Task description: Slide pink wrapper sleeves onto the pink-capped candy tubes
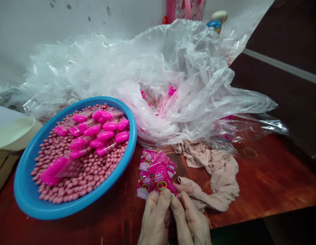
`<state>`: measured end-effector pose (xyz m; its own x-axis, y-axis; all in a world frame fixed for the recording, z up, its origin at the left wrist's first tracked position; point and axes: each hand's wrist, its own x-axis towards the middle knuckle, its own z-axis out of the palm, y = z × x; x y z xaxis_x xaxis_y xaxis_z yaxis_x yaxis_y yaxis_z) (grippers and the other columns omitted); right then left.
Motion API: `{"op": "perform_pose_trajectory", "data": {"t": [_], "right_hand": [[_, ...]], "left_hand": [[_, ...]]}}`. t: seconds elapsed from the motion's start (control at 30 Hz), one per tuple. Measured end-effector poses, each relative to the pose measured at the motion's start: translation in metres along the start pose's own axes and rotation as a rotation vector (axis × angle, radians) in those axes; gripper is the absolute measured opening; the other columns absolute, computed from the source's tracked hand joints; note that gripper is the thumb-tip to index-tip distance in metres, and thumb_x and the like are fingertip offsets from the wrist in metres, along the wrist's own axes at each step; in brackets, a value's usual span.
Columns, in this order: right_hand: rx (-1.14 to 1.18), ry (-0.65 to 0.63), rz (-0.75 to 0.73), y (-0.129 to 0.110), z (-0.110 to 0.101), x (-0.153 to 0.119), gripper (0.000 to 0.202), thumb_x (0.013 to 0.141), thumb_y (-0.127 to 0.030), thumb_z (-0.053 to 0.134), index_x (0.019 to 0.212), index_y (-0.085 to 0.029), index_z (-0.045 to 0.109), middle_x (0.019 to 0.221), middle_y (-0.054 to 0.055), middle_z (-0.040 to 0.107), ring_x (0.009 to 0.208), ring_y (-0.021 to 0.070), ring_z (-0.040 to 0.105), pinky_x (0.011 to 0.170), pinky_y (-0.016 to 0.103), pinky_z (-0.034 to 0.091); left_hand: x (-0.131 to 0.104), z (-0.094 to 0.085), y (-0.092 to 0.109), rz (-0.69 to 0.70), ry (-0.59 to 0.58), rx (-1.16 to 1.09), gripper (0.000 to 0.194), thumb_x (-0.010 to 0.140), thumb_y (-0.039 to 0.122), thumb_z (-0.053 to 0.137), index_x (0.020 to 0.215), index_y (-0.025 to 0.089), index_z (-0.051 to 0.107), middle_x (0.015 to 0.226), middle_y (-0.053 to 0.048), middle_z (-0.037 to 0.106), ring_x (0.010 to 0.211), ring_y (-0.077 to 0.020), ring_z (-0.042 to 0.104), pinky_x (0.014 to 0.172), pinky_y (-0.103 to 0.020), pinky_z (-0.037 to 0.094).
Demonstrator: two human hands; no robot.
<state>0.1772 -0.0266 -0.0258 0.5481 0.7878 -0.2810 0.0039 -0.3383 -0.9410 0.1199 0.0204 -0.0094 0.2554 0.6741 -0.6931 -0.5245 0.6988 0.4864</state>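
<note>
My left hand [155,217] and my right hand [188,217] meet at the bottom centre, thumbs side by side, both pinched on the lower edge of a pink printed packet [160,175]. Several similar pink packets [147,158] lie on the table just beyond and beside it. To the left stands a blue basin [132,136] filled with small pink balls [68,190]. On the balls lie several clear tubes with bright pink ends [105,135].
Crumpled clear plastic bags [188,68] spread across the back, with pink items inside. A beige cloth [221,170] lies right of the packets on the reddish table [275,177]. A cream bowl [17,132] sits far left, a pink bag [185,10] at the back.
</note>
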Motion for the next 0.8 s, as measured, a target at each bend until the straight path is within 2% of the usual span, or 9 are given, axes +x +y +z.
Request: {"op": "perform_pose_trajectory", "data": {"t": [0.07,0.2,0.3,0.4,0.53,0.67,0.8], "right_hand": [[0.054,0.005,0.01,-0.001,0.001,0.001,0.046,0.084,-0.054,0.051,0.105,-0.017,0.068,0.077,0.006,0.072,0.068,0.0181,0.065,0.066,0.022,0.05],[0.243,-0.08,0.067,-0.006,0.002,0.005,0.039,0.083,-0.052,0.056,0.1,-0.019,0.067,0.05,-0.003,0.06,0.047,0.0118,0.056,0.053,0.018,0.045],[0.342,-0.112,0.089,-0.008,0.002,0.008,0.032,0.082,-0.05,0.06,0.085,-0.019,0.068,0.049,-0.004,0.059,0.049,0.0108,0.056,0.058,0.018,0.045],[0.413,-0.202,0.104,-0.007,0.003,0.008,0.033,0.084,-0.047,0.058,0.068,-0.018,0.063,0.049,-0.003,0.057,0.047,0.01,0.052,0.053,0.017,0.043],[0.384,-0.21,0.129,0.001,0.004,0.005,0.031,0.083,-0.048,0.058,0.076,-0.018,0.063,0.049,-0.004,0.053,0.047,0.0097,0.048,0.052,0.017,0.042],[0.313,-0.162,0.155,0.007,0.005,0.003,0.037,0.082,-0.053,0.057,0.082,-0.016,0.063,0.052,-0.004,0.051,0.049,0.0098,0.045,0.049,0.017,0.037],[0.334,-0.157,0.177,0.007,0.005,0.004,0.044,0.079,-0.058,0.057,0.084,-0.014,0.064,0.048,-0.005,0.046,0.045,0.0088,0.043,0.045,0.016,0.033]], "left_hand": [[-0.001,0.0,-0.004,0.012,-0.021,0.006,0.035,0.056,0.039,0.082,0.05,0.014,0.057,0.041,0.009,0.033,0.043,-0.0039,0.022,0.04,-0.015,0.022],[0.0,-0.003,-0.002,0.008,-0.057,0.051,0.037,0.063,0.042,0.077,0.052,0.013,0.058,0.043,0.007,0.037,0.044,-0.0033,0.023,0.043,-0.015,0.024],[0.001,-0.005,0.005,0.025,-0.065,0.081,0.038,0.063,0.046,0.075,0.059,0.012,0.06,0.046,0.006,0.043,0.041,-0.0016,0.027,0.042,-0.015,0.023],[0.002,-0.005,0.01,0.032,-0.056,0.092,0.039,0.064,0.05,0.073,0.064,0.014,0.057,0.052,0.005,0.049,0.038,-0.0019,0.034,0.039,-0.016,0.022],[0.003,-0.005,0.008,0.026,0.012,0.152,0.039,0.064,0.045,0.075,0.059,0.015,0.051,0.047,0.008,0.043,0.035,-0.0021,0.03,0.036,-0.017,0.017],[0.003,-0.007,0.0,0.039,0.016,0.22,0.041,0.064,0.049,0.073,0.056,0.015,0.051,0.037,0.01,0.033,0.035,-0.0013,0.021,0.037,-0.017,0.014],[0.005,-0.009,-0.003,0.008,-0.012,0.248,0.041,0.062,0.051,0.074,0.059,0.013,0.06,0.036,0.009,0.036,0.032,-0.0001,0.021,0.035,-0.016,0.014]]}}
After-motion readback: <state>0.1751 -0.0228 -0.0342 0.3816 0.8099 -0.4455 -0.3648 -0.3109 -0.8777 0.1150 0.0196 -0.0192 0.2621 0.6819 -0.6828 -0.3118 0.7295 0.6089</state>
